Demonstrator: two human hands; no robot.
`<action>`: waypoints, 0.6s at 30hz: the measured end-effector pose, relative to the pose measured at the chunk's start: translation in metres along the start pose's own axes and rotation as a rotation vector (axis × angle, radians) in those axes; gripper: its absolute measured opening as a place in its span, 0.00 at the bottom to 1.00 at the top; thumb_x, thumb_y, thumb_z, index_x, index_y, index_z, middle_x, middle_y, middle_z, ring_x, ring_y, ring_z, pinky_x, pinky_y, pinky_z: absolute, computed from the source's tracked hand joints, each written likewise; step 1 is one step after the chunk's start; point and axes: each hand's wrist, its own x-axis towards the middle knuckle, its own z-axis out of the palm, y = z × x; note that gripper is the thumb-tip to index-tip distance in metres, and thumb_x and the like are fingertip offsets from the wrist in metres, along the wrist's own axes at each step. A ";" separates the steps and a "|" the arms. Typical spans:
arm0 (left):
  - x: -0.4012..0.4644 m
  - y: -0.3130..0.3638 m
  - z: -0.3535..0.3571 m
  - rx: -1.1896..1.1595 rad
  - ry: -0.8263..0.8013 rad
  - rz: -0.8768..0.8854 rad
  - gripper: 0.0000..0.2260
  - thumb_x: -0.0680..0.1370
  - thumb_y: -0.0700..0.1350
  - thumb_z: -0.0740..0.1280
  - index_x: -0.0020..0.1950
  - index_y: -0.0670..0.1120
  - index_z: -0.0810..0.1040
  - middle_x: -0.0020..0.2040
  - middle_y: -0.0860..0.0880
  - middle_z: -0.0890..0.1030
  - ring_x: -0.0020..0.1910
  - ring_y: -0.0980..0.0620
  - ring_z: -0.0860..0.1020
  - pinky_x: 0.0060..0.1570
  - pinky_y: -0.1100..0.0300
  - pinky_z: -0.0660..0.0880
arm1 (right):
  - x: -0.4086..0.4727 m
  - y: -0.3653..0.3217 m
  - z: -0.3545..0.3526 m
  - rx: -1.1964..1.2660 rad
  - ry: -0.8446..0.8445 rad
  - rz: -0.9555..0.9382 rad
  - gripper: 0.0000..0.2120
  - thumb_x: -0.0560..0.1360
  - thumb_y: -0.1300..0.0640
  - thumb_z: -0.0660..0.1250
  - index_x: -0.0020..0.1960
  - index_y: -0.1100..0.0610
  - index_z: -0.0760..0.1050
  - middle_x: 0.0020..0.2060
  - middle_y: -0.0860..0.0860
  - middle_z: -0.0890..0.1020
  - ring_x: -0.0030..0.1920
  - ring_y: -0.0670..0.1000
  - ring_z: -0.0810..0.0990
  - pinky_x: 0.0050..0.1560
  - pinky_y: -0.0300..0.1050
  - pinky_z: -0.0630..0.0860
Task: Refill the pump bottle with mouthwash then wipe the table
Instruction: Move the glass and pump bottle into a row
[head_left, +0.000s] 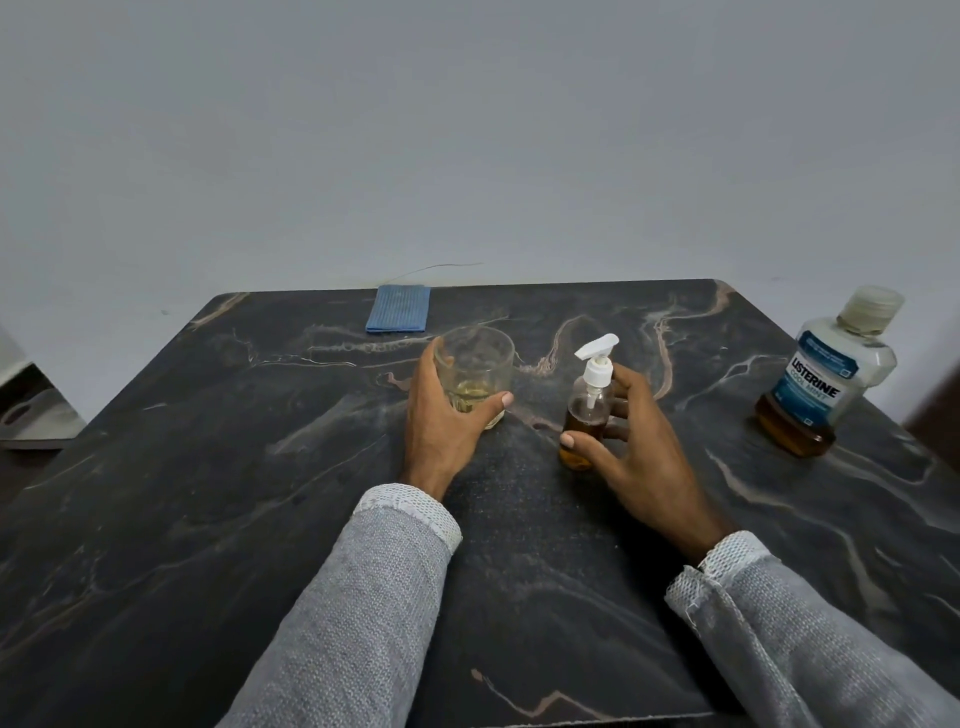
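Left hand (441, 415) wraps the glass (475, 374). Just right of the glass, right hand (634, 447) loosely cups the pump bottle (587, 415), fingers half-open.

Two bare hands, left hand (441, 421), right hand (641, 457), grey knitted sleeves (353, 613), paler mesh-like cuffs (410, 512), fraying edges

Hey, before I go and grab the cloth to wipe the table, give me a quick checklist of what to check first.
1. Pump bottle has its pump head on: ok.
2. Pump bottle filled: amber liquid inside, not to the neck: cannot tell.
3. Mouthwash bottle capped and upright: ok.
4. Hands free: not ok; left hand grips the glass, right hand holds the pump bottle.
5. Glass emptied: not ok, some liquid left.
6. Blue cloth lies folded at the table far edge: ok.
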 end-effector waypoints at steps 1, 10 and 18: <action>0.000 0.000 -0.001 0.014 -0.017 -0.002 0.47 0.63 0.54 0.81 0.75 0.54 0.59 0.72 0.51 0.69 0.69 0.52 0.69 0.67 0.53 0.69 | -0.001 0.001 0.000 0.011 -0.002 0.007 0.34 0.72 0.56 0.74 0.67 0.37 0.58 0.59 0.34 0.72 0.59 0.35 0.74 0.53 0.31 0.74; -0.001 -0.003 -0.008 0.111 -0.093 -0.073 0.40 0.63 0.51 0.81 0.69 0.49 0.65 0.67 0.50 0.74 0.63 0.49 0.74 0.64 0.46 0.73 | -0.006 0.009 0.000 0.077 -0.022 0.121 0.38 0.72 0.56 0.75 0.71 0.39 0.56 0.68 0.42 0.70 0.64 0.41 0.72 0.63 0.40 0.71; -0.001 -0.004 -0.009 0.148 -0.084 -0.066 0.34 0.63 0.51 0.81 0.63 0.51 0.67 0.62 0.51 0.77 0.59 0.51 0.76 0.56 0.57 0.73 | -0.003 0.016 0.010 -0.010 0.106 0.195 0.32 0.67 0.51 0.78 0.58 0.34 0.59 0.50 0.36 0.73 0.48 0.35 0.76 0.43 0.29 0.71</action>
